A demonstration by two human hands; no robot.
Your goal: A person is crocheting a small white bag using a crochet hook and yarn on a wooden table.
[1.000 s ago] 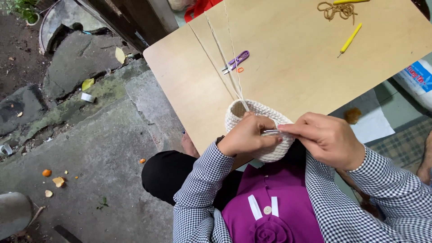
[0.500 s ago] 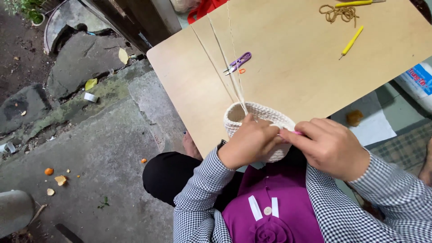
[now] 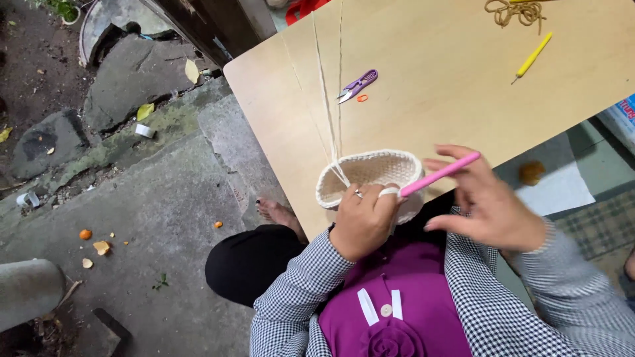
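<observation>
A: Near me, left hand (image 3: pixel 362 221) pinches the cream crocheted basket (image 3: pixel 370 178) rim at the counter (image 3: pixel 423 112) edge; right hand (image 3: pixel 493 208) grips a pink crochet hook (image 3: pixel 440 174).

B: I judge it soft, light; hold the rim. Beyond: taut yarn strands (image 3: pixel 327 99), purple snips (image 3: pixel 357 86).

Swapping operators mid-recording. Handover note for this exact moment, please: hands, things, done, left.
Left hand: grips the near rim of the cream crocheted basket, yarn strands running from it across the wooden table.
Right hand: holds the pink crochet hook, tip at the rim by the left fingers.
Nearby: purple snips, yellow hook, tan cord.
Done: base and low wall are formed.
Left: apparently more rim stitches; yarn is uncut.
</observation>
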